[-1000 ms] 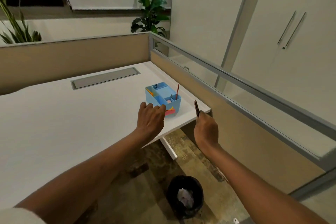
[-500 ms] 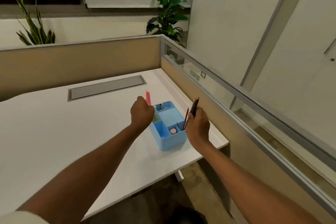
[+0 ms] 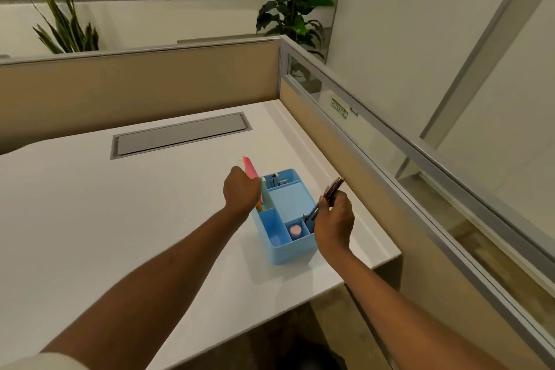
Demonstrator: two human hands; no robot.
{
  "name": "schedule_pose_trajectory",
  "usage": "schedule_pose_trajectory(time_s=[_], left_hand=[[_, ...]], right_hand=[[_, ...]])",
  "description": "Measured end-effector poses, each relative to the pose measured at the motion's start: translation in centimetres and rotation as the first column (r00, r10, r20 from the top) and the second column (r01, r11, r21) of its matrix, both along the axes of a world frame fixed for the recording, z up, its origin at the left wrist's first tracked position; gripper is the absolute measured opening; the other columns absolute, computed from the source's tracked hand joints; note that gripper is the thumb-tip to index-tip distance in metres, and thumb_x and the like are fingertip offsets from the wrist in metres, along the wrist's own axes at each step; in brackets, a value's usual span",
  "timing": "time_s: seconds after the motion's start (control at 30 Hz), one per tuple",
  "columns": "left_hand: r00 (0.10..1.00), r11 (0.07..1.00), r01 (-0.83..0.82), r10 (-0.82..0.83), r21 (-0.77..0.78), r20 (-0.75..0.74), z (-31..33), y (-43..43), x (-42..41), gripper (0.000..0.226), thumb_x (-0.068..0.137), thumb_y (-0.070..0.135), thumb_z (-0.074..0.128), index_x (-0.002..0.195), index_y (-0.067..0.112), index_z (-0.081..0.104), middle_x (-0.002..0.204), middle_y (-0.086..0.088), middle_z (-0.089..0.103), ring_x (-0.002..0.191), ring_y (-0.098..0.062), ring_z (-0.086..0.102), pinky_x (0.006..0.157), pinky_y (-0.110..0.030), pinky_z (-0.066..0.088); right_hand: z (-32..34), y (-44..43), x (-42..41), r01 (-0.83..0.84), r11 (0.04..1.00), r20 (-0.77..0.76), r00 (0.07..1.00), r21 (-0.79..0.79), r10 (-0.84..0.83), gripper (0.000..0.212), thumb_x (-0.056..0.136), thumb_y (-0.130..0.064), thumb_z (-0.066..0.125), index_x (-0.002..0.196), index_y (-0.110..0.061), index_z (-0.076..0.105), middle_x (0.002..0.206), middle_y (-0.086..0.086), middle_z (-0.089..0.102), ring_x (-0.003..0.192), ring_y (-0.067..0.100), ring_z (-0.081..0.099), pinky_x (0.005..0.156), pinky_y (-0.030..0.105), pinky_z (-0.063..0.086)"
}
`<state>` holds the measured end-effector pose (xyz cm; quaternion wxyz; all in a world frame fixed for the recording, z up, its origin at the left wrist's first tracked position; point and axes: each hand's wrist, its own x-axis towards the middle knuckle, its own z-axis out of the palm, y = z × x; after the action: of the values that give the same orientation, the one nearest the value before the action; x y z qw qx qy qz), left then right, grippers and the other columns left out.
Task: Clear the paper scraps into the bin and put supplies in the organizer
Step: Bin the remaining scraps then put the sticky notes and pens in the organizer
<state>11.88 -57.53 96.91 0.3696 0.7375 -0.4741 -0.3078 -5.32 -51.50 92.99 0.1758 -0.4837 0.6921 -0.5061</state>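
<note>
Left hand (image 3: 241,191) clamps pink sheets (image 3: 250,167), right hand (image 3: 335,219) grips pencils (image 3: 332,188); best lowered tips-first into the blue organizer (image 3: 292,245), slot by slot.

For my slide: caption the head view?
Both hands lower pens and pink paper into blue organizer.

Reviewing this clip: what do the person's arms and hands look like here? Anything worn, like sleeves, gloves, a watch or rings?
Both forearms are bare from elbow to wrist. The left hand and right hand wear no gloves, and no watch or bracelet shows at either wrist. A light, off-white sleeve edge shows at the left upper arm. Rings cannot be made out.
</note>
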Motion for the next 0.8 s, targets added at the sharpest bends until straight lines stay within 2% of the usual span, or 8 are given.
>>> schedule_pose_trajectory(time_s=[0.03,0.1,0.23,0.37,0.53,0.6,0.7,0.8], left_hand=[[1.000,1.000,0.010,-0.010,0.006,0.016,-0.3,0.0,-0.1,0.024,0.086,0.012,0.060,0.105,0.004,0.050,0.098,-0.011,0.056,0.087,-0.025,0.060,0.070,-0.036,0.052],[0.999,1.000,0.020,-0.020,0.015,0.044,-0.9,-0.1,-0.2,0.030,0.087,0.015,0.062,0.111,0.002,0.050,0.097,-0.008,0.052,0.086,-0.022,0.054,0.073,-0.035,0.052],[0.996,1.000,0.008,-0.009,0.012,0.090,-1.7,-0.3,-0.7,0.031,0.092,0.021,0.060,0.114,0.003,0.049,0.097,-0.005,0.050,0.083,-0.018,0.051,0.071,-0.030,0.049],[0.987,1.000,0.019,-0.020,0.004,0.158,-2.4,-0.6,-0.9,0.020,0.096,0.028,0.054,0.100,0.008,0.050,0.092,-0.006,0.054,0.070,-0.012,0.050,0.067,-0.027,0.043],[0.981,0.995,0.048,-0.063,0.085,0.183,-3.0,-0.4,-0.7,0.034,0.088,0.026,0.065,0.110,0.004,0.052,0.097,-0.010,0.059,0.079,-0.020,0.056,0.068,-0.029,0.047],[0.971,0.993,0.053,-0.076,0.103,0.228,-2.9,-0.1,-0.8,0.037,0.084,0.024,0.068,0.110,0.004,0.051,0.100,-0.012,0.062,0.082,-0.024,0.061,0.068,-0.030,0.049],[0.916,0.993,0.071,-0.100,0.089,0.389,-2.4,0.7,-1.0,0.038,0.082,0.026,0.069,0.109,0.007,0.049,0.102,-0.011,0.062,0.085,-0.026,0.063,0.073,-0.035,0.054],[0.843,0.994,0.106,-0.096,0.012,0.530,-1.9,2.0,-1.3,0.035,0.086,0.034,0.062,0.109,0.011,0.048,0.101,-0.008,0.059,0.081,-0.021,0.058,0.074,-0.036,0.048]], right_hand=[[-0.3,0.0,0.0,-0.009,1.000,-0.018,1.000,0.007,0.010,0.016,0.094,-0.017,0.053,0.108,-0.011,0.053,0.098,0.003,0.058,0.087,0.012,0.056,0.066,0.008,0.043],[-0.7,0.1,0.1,-0.033,0.999,-0.041,0.999,0.014,0.033,0.016,0.094,-0.018,0.052,0.108,-0.011,0.052,0.097,-0.002,0.055,0.088,0.010,0.055,0.060,0.004,0.037],[-1.6,0.3,0.2,-0.055,0.998,-0.050,0.997,0.030,0.056,0.015,0.094,-0.019,0.053,0.107,-0.012,0.053,0.095,-0.005,0.052,0.087,0.009,0.054,0.058,0.004,0.037],[-2.4,0.5,0.3,-0.071,0.996,-0.011,0.997,0.046,0.071,0.015,0.092,-0.021,0.056,0.104,-0.013,0.054,0.099,-0.001,0.057,0.093,0.013,0.059,0.062,0.004,0.041],[-2.9,0.6,0.6,-0.063,0.997,0.028,0.998,0.049,0.062,0.019,0.091,-0.021,0.058,0.107,-0.016,0.052,0.111,0.005,0.058,0.101,0.015,0.058,0.065,0.002,0.042],[-2.9,0.6,0.6,-0.063,0.997,0.026,0.998,0.048,0.062,0.023,0.090,-0.023,0.060,0.110,-0.016,0.050,0.113,0.005,0.057,0.102,0.016,0.058,0.069,0.004,0.043],[-2.6,0.6,0.4,-0.046,0.999,0.000,0.999,0.020,0.046,0.031,0.087,-0.027,0.063,0.112,-0.017,0.047,0.112,0.005,0.053,0.102,0.018,0.057,0.072,0.012,0.047],[-2.0,1.1,0.1,-0.023,1.000,0.034,0.999,0.017,0.022,0.051,0.082,-0.027,0.069,0.124,-0.017,0.041,0.123,0.007,0.047,0.111,0.016,0.051,0.079,0.021,0.049]])
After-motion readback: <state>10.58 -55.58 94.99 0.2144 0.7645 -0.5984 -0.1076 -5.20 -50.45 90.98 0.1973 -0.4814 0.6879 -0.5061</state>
